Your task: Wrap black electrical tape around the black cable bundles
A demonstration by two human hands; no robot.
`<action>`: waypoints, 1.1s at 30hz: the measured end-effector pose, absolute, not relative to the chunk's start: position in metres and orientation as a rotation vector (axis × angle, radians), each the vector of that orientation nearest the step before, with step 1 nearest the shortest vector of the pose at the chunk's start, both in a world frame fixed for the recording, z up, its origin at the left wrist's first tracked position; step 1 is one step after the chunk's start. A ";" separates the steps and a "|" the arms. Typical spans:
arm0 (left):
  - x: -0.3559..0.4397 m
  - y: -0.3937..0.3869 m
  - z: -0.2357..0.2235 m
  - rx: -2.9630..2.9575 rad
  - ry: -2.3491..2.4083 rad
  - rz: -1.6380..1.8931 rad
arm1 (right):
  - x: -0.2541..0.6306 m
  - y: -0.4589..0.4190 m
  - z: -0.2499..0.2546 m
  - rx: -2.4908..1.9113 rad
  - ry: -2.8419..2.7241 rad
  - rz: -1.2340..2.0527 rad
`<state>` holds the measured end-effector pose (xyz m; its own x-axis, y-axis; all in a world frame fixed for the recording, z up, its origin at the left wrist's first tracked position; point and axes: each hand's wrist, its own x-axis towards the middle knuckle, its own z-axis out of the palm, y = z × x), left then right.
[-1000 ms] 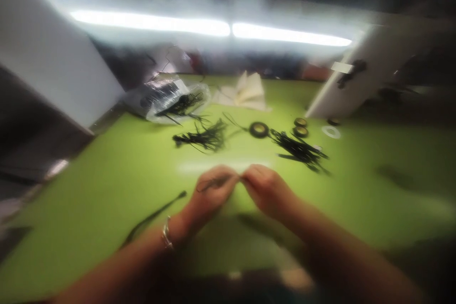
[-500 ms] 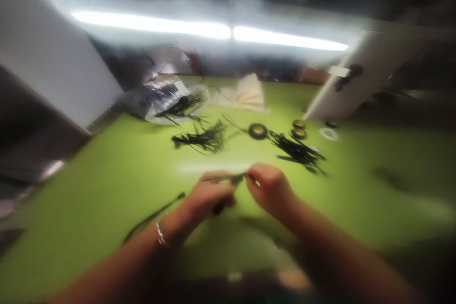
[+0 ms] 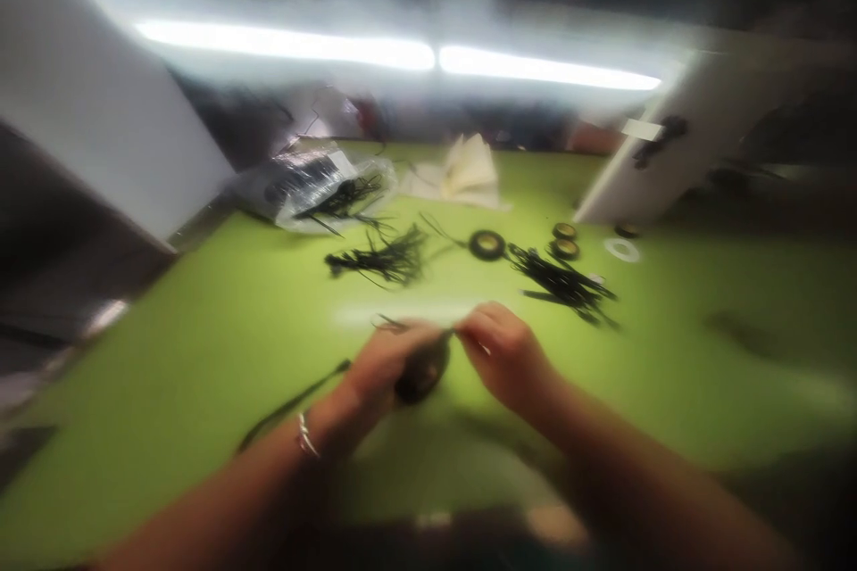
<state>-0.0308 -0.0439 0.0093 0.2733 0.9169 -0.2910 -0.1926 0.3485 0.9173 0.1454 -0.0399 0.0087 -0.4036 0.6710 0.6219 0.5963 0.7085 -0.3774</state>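
My left hand (image 3: 395, 361) is closed around a roll of black tape (image 3: 423, 373), which hangs below its fingers with its round side showing. A thin loop of black cable (image 3: 388, 322) sticks out to the left above the same hand. My right hand (image 3: 499, 343) pinches a thin dark strand, apparently the cable, at its fingertips. Between the hands only a short bit of it shows, blurred, so cable and tape cannot be told apart there. Both hands are close together above the green table (image 3: 321, 482).
Beyond the hands lie a bundle of black cables (image 3: 378, 259), another cable bundle (image 3: 562, 281), a black tape roll (image 3: 486, 244), smaller rolls (image 3: 564, 248) and a white ring (image 3: 622, 250). A plastic bag (image 3: 301, 187) and pale papers (image 3: 469, 174) are behind. One cable (image 3: 295, 401) lies by my left forearm.
The tape roll in my left hand has turned so its round side shows more below the fingers. My right hand stays close by, still pinching, moved slightly left.
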 end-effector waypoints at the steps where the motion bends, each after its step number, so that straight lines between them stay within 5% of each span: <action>1: -0.032 -0.043 0.009 0.926 1.003 0.899 | 0.146 -0.039 0.009 -0.970 -2.102 0.207; 5: -0.033 -0.041 0.010 1.144 1.113 0.933 | 0.147 -0.037 0.012 -1.033 -2.113 0.490; 11: -0.028 -0.044 0.010 1.107 1.129 0.910 | 0.148 -0.037 0.011 -1.029 -2.129 0.403; 23: -0.031 -0.043 0.007 0.884 1.056 0.911 | 0.147 -0.039 0.016 -0.977 -2.297 -0.360; 33: -0.039 -0.037 0.007 0.936 0.989 0.870 | 0.148 -0.042 0.015 -0.858 -2.268 -0.514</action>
